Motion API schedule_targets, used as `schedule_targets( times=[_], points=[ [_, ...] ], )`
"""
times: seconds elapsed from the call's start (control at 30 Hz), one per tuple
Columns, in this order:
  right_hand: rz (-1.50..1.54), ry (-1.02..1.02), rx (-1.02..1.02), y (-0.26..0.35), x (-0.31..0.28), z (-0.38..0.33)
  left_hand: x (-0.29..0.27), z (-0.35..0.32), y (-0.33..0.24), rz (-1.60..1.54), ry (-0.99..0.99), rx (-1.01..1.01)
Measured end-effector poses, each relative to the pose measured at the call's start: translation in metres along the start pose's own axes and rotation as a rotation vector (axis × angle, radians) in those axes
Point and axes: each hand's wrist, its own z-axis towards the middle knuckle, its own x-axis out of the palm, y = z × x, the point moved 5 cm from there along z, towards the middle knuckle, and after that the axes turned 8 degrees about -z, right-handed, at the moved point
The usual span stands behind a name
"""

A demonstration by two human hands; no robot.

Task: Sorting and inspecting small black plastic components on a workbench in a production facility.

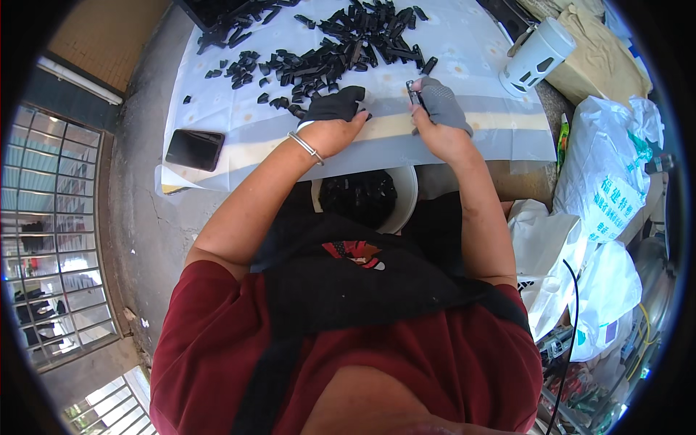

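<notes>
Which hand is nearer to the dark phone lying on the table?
The left hand. It rests by the black parts, just right of the phone. The right hand is farther right, holding up a small black piece.

I saw bright, even daylight on the pale tabletop, with only soft shadows under the forearms. The fisheye bent straight edges near the black rim, and the window grille at left looked slightly washed out.
</notes>
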Motion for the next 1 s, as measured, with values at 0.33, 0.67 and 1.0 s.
schedule_targets(
  times=[0.33, 0.67, 1.0],
  points=[
    [0.477, 0.345, -0.014, 0.079, -0.003, -0.026, -0.03, -0.05, -0.005, -0.34, 0.134, 0.049],
    [0.358, 0.3, -0.159, 0.104, -0.008, -0.026, -0.023, -0.073, 0.004, -0.621, 0.264, -0.191],
    [0.26, 0.172, -0.088, 0.11, -0.017, -0.024, -0.01, -0.091, 0.009, -1.045, -0.078, -0.352]
  ],
)
